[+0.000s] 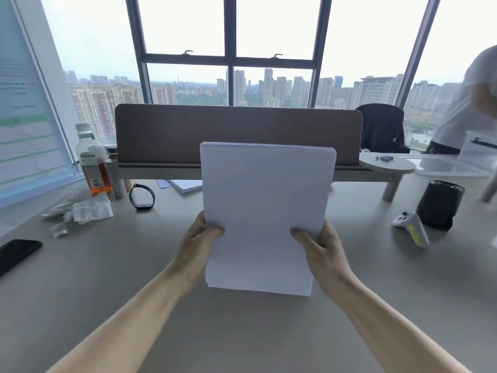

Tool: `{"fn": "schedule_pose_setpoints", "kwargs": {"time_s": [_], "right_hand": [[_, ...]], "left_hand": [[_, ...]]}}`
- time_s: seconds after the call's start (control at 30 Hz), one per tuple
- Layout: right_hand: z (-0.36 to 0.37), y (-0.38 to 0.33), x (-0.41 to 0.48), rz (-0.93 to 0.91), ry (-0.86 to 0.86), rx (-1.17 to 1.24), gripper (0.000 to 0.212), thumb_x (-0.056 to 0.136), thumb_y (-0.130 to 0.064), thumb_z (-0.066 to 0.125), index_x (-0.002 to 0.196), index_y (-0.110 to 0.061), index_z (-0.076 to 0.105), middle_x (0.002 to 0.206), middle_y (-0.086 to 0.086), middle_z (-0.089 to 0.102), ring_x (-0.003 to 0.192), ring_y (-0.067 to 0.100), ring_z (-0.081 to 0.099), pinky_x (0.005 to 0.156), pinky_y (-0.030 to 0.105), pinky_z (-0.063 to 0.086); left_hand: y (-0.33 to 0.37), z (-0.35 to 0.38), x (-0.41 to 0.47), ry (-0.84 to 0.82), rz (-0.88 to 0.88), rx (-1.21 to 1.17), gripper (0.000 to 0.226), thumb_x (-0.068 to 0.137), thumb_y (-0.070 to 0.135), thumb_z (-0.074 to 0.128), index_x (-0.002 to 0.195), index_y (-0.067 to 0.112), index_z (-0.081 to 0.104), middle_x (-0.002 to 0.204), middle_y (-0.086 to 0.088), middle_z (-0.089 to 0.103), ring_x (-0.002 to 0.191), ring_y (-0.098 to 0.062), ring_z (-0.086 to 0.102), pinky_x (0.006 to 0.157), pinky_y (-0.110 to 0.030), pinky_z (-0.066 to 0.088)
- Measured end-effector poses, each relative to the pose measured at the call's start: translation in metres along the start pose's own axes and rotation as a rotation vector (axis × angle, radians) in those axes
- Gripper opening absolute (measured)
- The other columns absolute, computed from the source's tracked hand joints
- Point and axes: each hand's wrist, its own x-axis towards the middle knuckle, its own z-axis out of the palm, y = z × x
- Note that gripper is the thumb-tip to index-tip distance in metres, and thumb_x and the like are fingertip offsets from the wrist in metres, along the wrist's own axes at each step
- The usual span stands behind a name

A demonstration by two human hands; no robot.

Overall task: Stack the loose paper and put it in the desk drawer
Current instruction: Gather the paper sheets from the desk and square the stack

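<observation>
I held the paper (265,211) upright at the frame's centre, my left hand (199,238) and right hand (320,249) each gripping a side edge. The stacking looked done, edges nearly square. The drawer was not in view; stowing remained.

Our bare left hand (200,235) grips at nine o'clock, thumb forward. Our bare right hand (321,247) clamps at three o'clock, forearms converging.
</observation>
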Motion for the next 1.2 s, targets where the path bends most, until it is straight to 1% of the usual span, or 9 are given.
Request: {"fn": "schedule_pose_setpoints", "kwargs": {"time_s": [0.1,0.2,0.27,0.4,0.5,0.63,0.73,0.93,1.2], "right_hand": [[-0.003,-0.001,-0.002,-0.001,-0.004,-0.069,0.047,0.094,0.005,0.06,0.117,-0.036,0.062,0.105,-0.026,0.077,0.101,-0.004,0.07,0.085,0.014,0.052],[-0.005,-0.003,-0.006,-0.029,-0.033,-0.105,0.05,0.095,0.005,0.06,0.117,-0.04,0.06,0.106,-0.031,0.075,0.101,-0.01,0.069,0.083,0.009,0.049],[-0.005,-0.006,-0.009,-0.035,-0.044,-0.104,0.05,0.095,0.003,0.058,0.118,-0.042,0.059,0.109,-0.029,0.074,0.103,-0.009,0.069,0.083,0.008,0.049],[-0.007,-0.004,-0.017,-0.063,-0.069,-0.105,0.048,0.096,0.002,0.057,0.129,-0.033,0.059,0.119,-0.016,0.074,0.113,0.002,0.068,0.092,0.021,0.053],[-0.008,-0.005,-0.022,-0.084,-0.082,-0.097,0.046,0.096,0.001,0.059,0.13,-0.03,0.06,0.121,-0.01,0.074,0.116,0.01,0.069,0.095,0.032,0.054],[-0.023,0.004,-0.019,0.004,0.05,-0.125,0.025,0.085,-0.025,0.075,0.102,-0.035,0.059,0.101,-0.006,0.076,0.097,0.015,0.073,0.08,0.033,0.055],[-0.041,0.006,-0.018,0.203,0.14,-0.068,0.047,0.08,-0.04,0.082,0.117,-0.028,0.055,0.106,-0.007,0.071,0.087,0.01,0.068,0.07,0.026,0.048],[-0.021,-0.014,-0.001,0.092,0.053,0.128,0.017,0.095,-0.012,0.068,0.107,-0.023,0.073,0.097,-0.011,0.083,0.093,0.005,0.076,0.085,0.024,0.057],[-0.029,0.021,-0.011,0.073,-0.059,-0.088,0.041,0.093,0.003,0.064,0.114,-0.033,0.067,0.103,-0.016,0.08,0.101,0.012,0.075,0.084,0.026,0.057]], "left_hand": [[0.018,-0.002,-0.004,-0.005,0.064,0.116,0.039,0.089,-0.001,0.053,0.126,0.01,0.061,0.119,-0.003,0.075,0.126,-0.036,0.064,0.103,-0.046,0.05],[0.078,0.004,-0.011,0.298,0.683,0.66,0.072,0.086,0.024,0.07,0.151,0.018,0.038,0.147,0.008,0.047,0.14,-0.019,0.046,0.118,-0.047,0.036],[0.133,0.03,-0.014,0.212,1.039,1.119,0.098,0.085,0.036,0.073,0.164,0.01,0.019,0.166,0.001,0.023,0.156,-0.023,0.021,0.126,-0.049,0.017],[0.18,0.083,0.002,-0.278,0.711,1.671,0.072,0.089,0.039,0.069,0.154,0.023,0.043,0.156,-0.004,0.048,0.148,-0.026,0.04,0.122,-0.041,0.03],[0.176,0.086,0.013,-0.388,0.603,1.588,0.011,0.095,0.029,0.064,0.105,0.028,0.062,0.097,0.008,0.066,0.093,-0.018,0.066,0.079,-0.038,0.053],[0.171,0.066,0.001,-0.337,0.715,1.405,0.013,0.096,0.027,0.066,0.089,0.028,0.055,0.083,0.009,0.065,0.076,-0.014,0.062,0.069,-0.037,0.052],[0.168,0.02,-0.005,-0.155,0.741,1.078,0.01,0.095,0.019,0.07,0.092,0.013,0.063,0.083,-0.005,0.069,0.069,-0.015,0.062,0.064,-0.032,0.047],[0.072,-0.03,-0.009,0.106,0.41,0.121,0.027,0.096,0.001,0.062,0.115,0.017,0.071,0.106,0.002,0.081,0.095,-0.016,0.075,0.084,-0.032,0.061],[-0.009,-0.043,-0.017,0.146,0.202,0.161,0.036,0.102,-0.003,0.053,0.122,0.025,0.064,0.113,0.006,0.08,0.107,-0.015,0.074,0.09,-0.035,0.059]]}}
